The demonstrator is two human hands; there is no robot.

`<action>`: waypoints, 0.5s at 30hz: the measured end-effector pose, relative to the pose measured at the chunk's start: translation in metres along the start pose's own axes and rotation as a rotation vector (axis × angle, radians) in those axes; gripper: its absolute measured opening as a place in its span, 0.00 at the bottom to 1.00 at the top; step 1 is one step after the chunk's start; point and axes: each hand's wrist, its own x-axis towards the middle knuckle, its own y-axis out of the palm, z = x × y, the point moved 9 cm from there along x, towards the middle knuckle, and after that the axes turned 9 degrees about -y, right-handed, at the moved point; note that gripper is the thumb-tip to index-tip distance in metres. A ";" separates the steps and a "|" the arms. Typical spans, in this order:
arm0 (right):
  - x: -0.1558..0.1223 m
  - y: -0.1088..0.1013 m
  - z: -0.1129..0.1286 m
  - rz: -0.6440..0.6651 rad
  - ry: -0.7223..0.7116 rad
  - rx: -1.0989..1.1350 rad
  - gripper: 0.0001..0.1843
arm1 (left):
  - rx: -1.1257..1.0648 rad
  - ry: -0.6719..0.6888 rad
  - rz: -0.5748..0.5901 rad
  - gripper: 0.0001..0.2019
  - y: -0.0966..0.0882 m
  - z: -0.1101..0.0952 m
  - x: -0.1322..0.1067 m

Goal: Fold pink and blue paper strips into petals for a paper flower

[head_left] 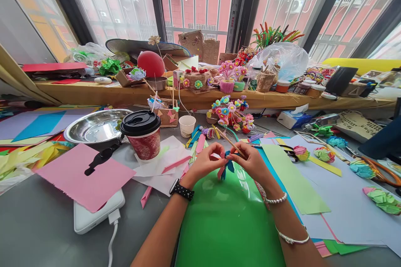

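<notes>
My left hand (pixel 205 164) pinches a small folded-paper piece (pixel 229 167) with blue and pink strips, held above a glossy green surface (pixel 230 225). On the other side of it, my right hand (pixel 254 162) is closed, with finger and thumb at the blue paper. A thin wooden stick (pixel 228 138) slants up and to the left out of the right hand's grip. The fingertips of both hands nearly meet at the paper and partly hide it. Just beyond them lie blue, yellow and pink paper strips (pixel 200 143).
At left stand a lidded coffee cup (pixel 142 139), a metal bowl (pixel 94 127) and a white power bank (pixel 99 212) under pink paper (pixel 84 173). A small paper cup (pixel 187 126) stands ahead. Paper sheets (pixel 351 192), folded-paper buds (pixel 363 169) and orange-handled scissors (pixel 384 171) lie right.
</notes>
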 end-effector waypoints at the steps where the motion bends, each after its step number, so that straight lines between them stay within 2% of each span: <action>1: 0.000 0.001 0.000 0.011 0.007 0.020 0.12 | -0.011 -0.004 0.013 0.10 0.000 0.000 0.000; 9: -0.003 0.008 -0.005 0.096 0.039 0.148 0.15 | -0.073 -0.007 0.090 0.12 0.004 0.001 0.001; 15: -0.002 0.005 -0.003 0.089 0.010 0.077 0.14 | -0.028 -0.035 0.057 0.14 0.002 0.004 0.003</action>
